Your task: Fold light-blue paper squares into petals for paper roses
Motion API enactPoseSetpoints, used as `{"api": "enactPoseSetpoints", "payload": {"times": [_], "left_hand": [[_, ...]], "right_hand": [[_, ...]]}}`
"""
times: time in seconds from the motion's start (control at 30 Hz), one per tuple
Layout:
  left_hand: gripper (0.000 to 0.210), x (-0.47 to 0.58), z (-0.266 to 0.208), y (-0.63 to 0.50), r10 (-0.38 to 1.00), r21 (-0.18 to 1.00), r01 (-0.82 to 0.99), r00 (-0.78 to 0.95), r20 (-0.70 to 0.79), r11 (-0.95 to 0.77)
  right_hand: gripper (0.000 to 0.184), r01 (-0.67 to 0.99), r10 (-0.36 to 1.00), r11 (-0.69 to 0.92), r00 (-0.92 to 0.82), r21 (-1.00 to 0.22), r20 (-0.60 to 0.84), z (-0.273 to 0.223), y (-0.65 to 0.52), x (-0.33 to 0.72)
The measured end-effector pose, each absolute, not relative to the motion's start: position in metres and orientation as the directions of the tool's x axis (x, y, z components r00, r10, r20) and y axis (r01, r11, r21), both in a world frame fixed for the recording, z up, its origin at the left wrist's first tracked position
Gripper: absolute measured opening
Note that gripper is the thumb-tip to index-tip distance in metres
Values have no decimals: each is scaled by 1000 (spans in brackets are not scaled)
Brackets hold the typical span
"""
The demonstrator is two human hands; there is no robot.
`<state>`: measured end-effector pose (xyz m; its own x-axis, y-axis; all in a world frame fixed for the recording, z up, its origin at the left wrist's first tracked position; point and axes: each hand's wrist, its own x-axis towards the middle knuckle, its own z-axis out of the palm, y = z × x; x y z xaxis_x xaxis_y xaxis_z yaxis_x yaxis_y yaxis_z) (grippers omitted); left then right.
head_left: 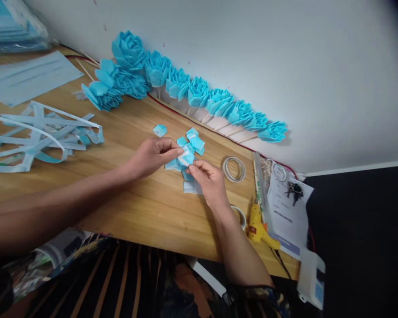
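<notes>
Between my two hands is a small blue-and-white petal piece (186,156), pinched at its upper left by my left hand (159,153) and at its lower right by my right hand (209,180). Thumb and forefinger of each hand are closed on it. Right behind and below it lie several small blue petal pieces (196,142) on the wooden table, partly hidden by my fingers. One single blue piece (159,130) lies apart, just above my left hand. Pale square pieces (191,187) show under my right hand.
Blue flowers on sticks (199,92) lean along the wall. Cut strips (46,132) pile up at left, near a pale sheet (33,77) and a plastic pack (13,26). At right are tape rolls (234,180), a yellow glue gun (258,227), a ruler (261,190), papers and keys (295,191).
</notes>
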<state>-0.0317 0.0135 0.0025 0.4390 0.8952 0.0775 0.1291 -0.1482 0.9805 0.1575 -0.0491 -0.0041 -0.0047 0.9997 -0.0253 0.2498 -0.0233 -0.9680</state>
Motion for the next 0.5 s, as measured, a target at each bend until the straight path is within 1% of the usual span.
{"api": "enactPoseSetpoints", "payload": {"times": [0.1, 0.2, 0.23, 0.3, 0.4, 0.5], "left_hand": [[25, -32, 6, 11, 906, 964, 144, 396, 150, -222], [22, -33, 10, 3, 906, 899, 247, 322, 275, -361], [20, -33, 12, 0, 890, 865, 285, 328, 316, -412], [17, -33, 12, -5, 829, 788, 325, 412, 379, -522], [14, -32, 9, -8, 752, 699, 356, 524, 400, -620], [15, -30, 4, -8, 791, 703, 413, 497, 358, -578]], "right_hand": [[21, 288, 999, 11, 46, -957, 25, 0, -50, 156], [18, 356, 990, 43, 113, -934, 89, 4, -50, 153], [17, 374, 986, 47, 129, -926, 103, 6, -50, 152], [14, 397, 981, 53, 149, -916, 121, 8, -51, 149], [12, 410, 977, 70, 155, -909, 145, 10, -52, 147], [13, 426, 975, 91, 145, -900, 168, 11, -53, 146]]}}
